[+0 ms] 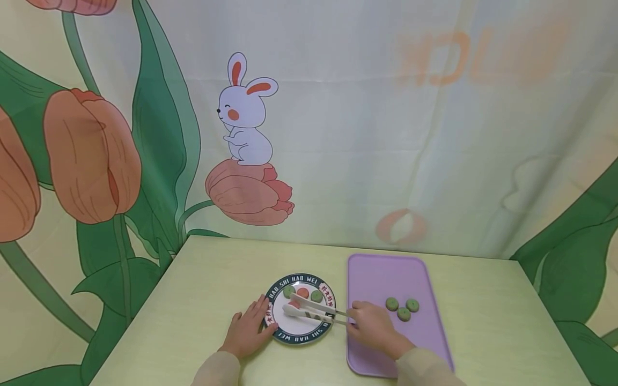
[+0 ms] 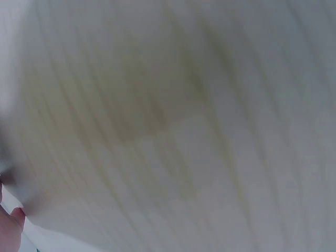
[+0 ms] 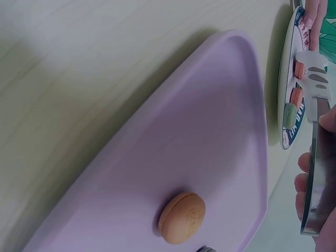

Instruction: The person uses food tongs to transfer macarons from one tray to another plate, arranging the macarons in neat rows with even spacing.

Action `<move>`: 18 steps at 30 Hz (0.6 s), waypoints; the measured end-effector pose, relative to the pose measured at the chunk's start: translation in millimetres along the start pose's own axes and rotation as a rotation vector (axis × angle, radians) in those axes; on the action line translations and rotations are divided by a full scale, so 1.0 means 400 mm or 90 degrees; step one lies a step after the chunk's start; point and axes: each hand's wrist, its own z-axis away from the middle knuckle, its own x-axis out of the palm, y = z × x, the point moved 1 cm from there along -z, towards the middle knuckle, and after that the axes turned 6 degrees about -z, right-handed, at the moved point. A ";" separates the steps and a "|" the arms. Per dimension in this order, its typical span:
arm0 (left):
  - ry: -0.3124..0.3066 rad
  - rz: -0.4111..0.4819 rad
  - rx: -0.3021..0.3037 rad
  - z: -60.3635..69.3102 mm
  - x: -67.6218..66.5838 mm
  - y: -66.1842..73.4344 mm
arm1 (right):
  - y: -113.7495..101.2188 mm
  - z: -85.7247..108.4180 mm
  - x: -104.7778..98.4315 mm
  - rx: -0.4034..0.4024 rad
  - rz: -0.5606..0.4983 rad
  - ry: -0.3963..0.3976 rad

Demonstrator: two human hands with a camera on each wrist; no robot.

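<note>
Tongs [image 1: 316, 305] sit in your right hand [image 1: 374, 325], its fingers curled round the metal handle and the thumb pressing from the other side; you seem to keep them low and nearly flat so that the white tips reach into the plate [image 1: 295, 339] from its right. Those tips stand a little apart, one on each side of a red round [image 1: 293, 304]; you cannot tell from these views whether they actually squeeze it or merely flank it. Behind it on the plate lie a green round [image 1: 288, 291], a second red round [image 1: 302, 292] and another green round [image 1: 316, 296] in a loose row. Your left hand [image 1: 248, 328] rests at the plate's left edge, fingers extended and the thumb apart from them, touching the rim without curling round anything, probably to keep the plate from sliding as the tongs work. Just right of the plate, the purple tray [image 1: 372, 279] lies lengthwise under your right hand, likely set so close to keep your reach short. Three green rounds [image 1: 404, 313] cluster on it, right of that hand, while the right wrist view shows an orange round [image 3: 182, 218] on the tray too.
</note>
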 end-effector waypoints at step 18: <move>-0.001 0.001 -0.002 0.000 -0.003 0.002 | -0.009 -0.023 0.020 0.013 -0.001 -0.026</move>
